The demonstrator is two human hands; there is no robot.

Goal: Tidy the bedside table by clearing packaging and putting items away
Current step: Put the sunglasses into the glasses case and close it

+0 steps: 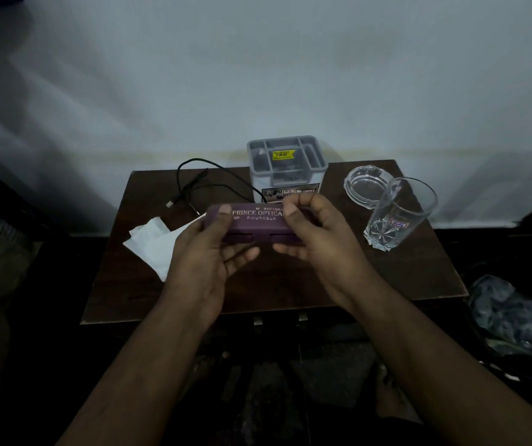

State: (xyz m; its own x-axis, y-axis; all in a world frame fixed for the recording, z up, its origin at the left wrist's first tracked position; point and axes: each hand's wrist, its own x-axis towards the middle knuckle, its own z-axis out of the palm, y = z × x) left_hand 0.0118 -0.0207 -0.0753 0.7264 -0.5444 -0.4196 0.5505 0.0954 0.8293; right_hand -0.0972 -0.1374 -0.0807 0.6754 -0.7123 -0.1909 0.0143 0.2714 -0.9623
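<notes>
A purple spectacle case (pixel 255 224) with white lettering is held above the middle of the dark wooden bedside table (pixel 419 278). My left hand (pixel 208 249) grips its left end, thumb on top and fingers underneath. My right hand (pixel 314 233) grips its right end the same way. The case looks closed. White crumpled paper (pixel 153 244) lies on the table to the left, partly hidden by my left hand.
A grey plastic organiser (pixel 287 165) with a yellow price sticker stands at the back centre. A black cable (pixel 193 178) loops at the back left. A glass ashtray (pixel 366 186) and a tall drinking glass (pixel 398 215) stand at the right. A plastic bag (pixel 515 313) lies on the floor at right.
</notes>
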